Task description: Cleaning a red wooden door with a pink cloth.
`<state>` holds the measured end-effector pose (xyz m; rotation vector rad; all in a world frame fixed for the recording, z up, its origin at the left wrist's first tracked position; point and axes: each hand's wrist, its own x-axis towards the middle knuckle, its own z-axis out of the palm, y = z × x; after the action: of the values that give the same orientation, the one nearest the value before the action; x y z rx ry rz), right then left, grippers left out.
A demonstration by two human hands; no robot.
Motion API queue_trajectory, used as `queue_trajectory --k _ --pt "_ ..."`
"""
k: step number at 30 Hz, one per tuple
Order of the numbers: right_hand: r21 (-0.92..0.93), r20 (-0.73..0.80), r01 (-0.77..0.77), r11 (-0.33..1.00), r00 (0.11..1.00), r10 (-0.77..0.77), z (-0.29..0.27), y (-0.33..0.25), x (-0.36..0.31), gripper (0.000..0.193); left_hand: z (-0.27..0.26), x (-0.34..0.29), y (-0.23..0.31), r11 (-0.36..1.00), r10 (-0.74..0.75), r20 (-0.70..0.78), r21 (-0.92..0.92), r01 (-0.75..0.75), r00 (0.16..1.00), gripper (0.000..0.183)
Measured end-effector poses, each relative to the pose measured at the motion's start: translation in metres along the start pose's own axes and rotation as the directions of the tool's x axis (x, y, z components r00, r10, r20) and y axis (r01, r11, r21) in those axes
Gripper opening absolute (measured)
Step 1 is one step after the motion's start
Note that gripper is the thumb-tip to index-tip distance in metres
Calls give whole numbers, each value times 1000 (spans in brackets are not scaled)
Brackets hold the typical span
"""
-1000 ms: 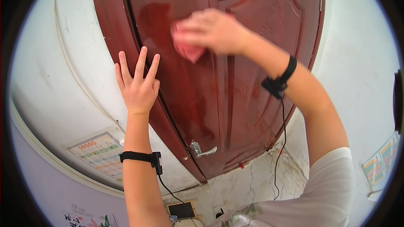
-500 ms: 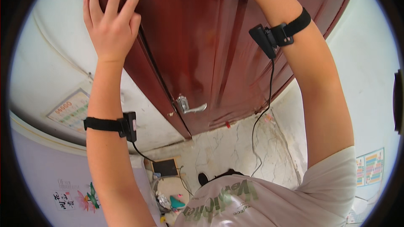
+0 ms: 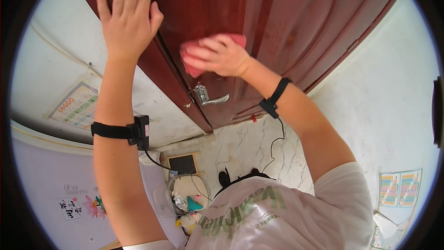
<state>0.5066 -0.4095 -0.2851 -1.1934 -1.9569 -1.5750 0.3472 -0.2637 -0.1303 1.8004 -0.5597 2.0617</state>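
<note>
head view: a red cloth [image 3: 238, 40] sits beneath the right hand [image 3: 217, 56], held under its fingers against the dark red door [image 3: 296, 32], just above the metal handle [image 3: 203, 94]. the left hand [image 3: 129, 28], unclenched, holds nothing over the door frame [image 3: 163, 78].

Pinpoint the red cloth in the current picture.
In the head view, the red cloth is in the upper half near the middle, under the person's right hand at the dark red door, just above the silver handle.

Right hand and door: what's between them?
A red cloth lies between the right hand and the door, as the head view shows.
</note>
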Motion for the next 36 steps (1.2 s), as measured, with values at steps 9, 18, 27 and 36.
queue_trajectory --k 9,18,27,36 --pt "144 329 12 990 942 -59 30 -85 -107 56 -20 15 17 357 -58 564 782 -511 823 66" --pt "87 256 147 985 953 -165 -21 2 -29 58 -32 16 21 358 -90 579 778 -516 810 66" --pt "-275 -266 -270 923 944 197 -136 279 192 69 -30 15 21 402 -107 580 768 -498 808 69" --pt "-218 -585 -627 748 698 414 -144 344 351 70 -28 19 23 409 -67 569 765 -497 820 67"
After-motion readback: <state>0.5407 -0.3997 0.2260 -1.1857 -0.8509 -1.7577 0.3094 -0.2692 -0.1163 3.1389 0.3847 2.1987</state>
